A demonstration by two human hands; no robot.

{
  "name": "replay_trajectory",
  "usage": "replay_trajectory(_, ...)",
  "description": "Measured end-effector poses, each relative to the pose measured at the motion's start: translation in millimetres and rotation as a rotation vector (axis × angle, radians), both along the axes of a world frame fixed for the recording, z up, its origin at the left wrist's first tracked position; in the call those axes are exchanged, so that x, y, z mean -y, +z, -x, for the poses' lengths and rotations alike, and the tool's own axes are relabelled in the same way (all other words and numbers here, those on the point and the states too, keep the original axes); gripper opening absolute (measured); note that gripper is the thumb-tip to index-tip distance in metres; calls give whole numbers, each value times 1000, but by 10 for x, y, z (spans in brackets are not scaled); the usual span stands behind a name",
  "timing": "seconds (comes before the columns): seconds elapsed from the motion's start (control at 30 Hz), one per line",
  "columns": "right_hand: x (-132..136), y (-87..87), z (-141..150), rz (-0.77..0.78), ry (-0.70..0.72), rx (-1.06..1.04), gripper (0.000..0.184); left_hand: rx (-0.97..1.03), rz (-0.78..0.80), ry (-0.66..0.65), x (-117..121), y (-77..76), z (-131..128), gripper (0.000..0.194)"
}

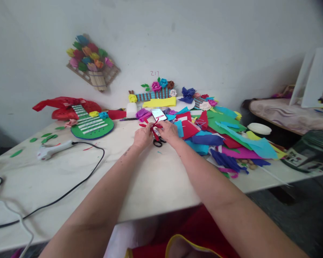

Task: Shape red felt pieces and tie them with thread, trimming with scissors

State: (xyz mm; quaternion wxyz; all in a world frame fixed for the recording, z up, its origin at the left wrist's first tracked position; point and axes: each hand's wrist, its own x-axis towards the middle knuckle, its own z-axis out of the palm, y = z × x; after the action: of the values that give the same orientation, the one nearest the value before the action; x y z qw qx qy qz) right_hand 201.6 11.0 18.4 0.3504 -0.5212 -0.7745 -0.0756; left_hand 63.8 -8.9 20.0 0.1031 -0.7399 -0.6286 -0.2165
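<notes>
Both hands meet over the middle of the table around a red piece with several narrow arms (155, 133), like a paper or fabric flower. My left hand (144, 136) pinches it from the left side. From the right, my right hand (168, 132) has its fingers closed on the same red piece. Fingers hide part of its centre. Just under the hands lie black-handled scissors (157, 143), their blades mostly hidden. Directly behind the hands is a phone (159, 115) with a lit screen.
To the left lie a white glue gun (55, 149) with a black cord, green leaf cutouts (51, 138) and a green guitar-shaped craft (93, 127). Coloured sheets and scraps (226, 125) pile up on the right, beside a large glass jar (309, 150). Paper-flower decorations (156, 94) stand against the wall.
</notes>
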Motion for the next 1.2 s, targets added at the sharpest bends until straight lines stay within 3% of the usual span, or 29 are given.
replay_trajectory(0.2,21,12,1,35,-27,5,25,41,-13,5,12,6,-15,51)
replay_trajectory(0.43,-50,-46,13,27,-35,-89,23,309,-126,78,4,4,-7,59)
replay_trajectory(0.63,-66,-56,12,15,-53,-116,24,372,-428,98,23,15,41,44)
replay_trajectory(0.73,-53,-47,5,-1,-54,-117,24,386,-527,148,30,42,69,28)
replay_trajectory(0.83,-40,-38,0,-6,-64,-113,25,360,-491,168,18,36,72,14)
replay_trajectory(1.07,-15,-16,-2,14,-95,-93,28,317,-270,117,68,3,-13,40)
replay_trajectory(1.2,-1,-8,14,19,-97,-76,28,277,-167,116,114,25,-55,43)
